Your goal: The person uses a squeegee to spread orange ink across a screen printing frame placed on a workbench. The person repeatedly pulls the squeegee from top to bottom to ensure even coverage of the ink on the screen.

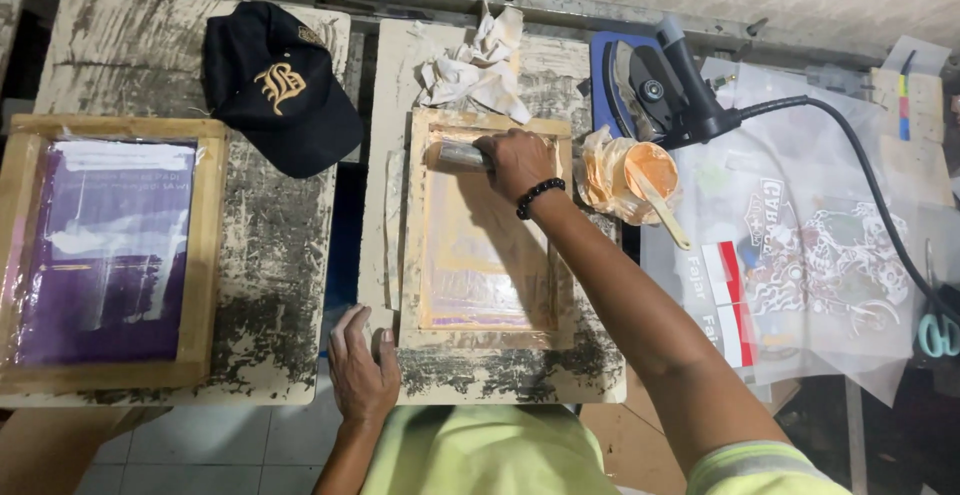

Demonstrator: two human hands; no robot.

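Observation:
My right hand (517, 160) grips a squeegee with a metal handle (459, 155) at the far end of a wooden screen-printing frame (415, 245) whose mesh is coated with pale orange ink. A black bead bracelet circles that wrist. My left hand (358, 363) lies flat on the near left corner of the same frame and the stained board (500, 375) under it, fingers spread, holding nothing.
A second wooden frame with a purple screen (105, 245) lies on the left board, and a black cap (280, 85) sits behind it. A crumpled rag (480, 65), an orange ink cup with a stick (645, 175), a black iron (665, 90), printed transfer sheets (810, 255) and scissors (938, 333) are at right.

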